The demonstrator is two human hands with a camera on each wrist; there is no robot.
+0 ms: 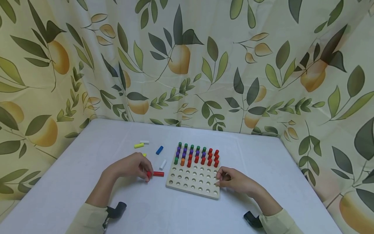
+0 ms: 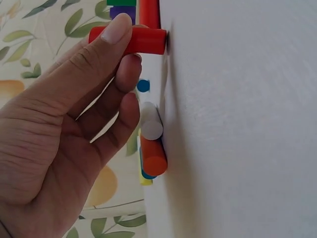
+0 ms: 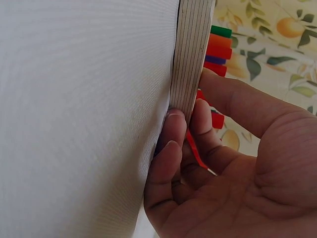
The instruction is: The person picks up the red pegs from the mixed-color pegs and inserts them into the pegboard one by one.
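Note:
My left hand (image 1: pixel 132 167) pinches a red peg (image 2: pixel 148 40) between thumb and fingertips, close over the white table. Another red peg (image 1: pixel 158 174) lies right beside those fingers. At the right edge of the wooden pegboard (image 1: pixel 193 192), my right hand (image 1: pixel 235 180) grips the board, its thumb on the top face and fingers curled against the side. Upright pegs fill the board's back rows: green, purple (image 1: pixel 185 151), red (image 1: pixel 216 163) and one orange peg (image 1: pixel 182 162). Its front rows show bare holes.
Left of the board lie loose pegs: a white peg (image 1: pixel 162 164), a blue peg (image 1: pixel 159 150) and a yellow peg (image 1: pixel 139 145). An orange peg (image 2: pixel 154 158) shows in the left wrist view. Behind the table hangs a leaf-and-fruit patterned curtain (image 1: pixel 181 91).

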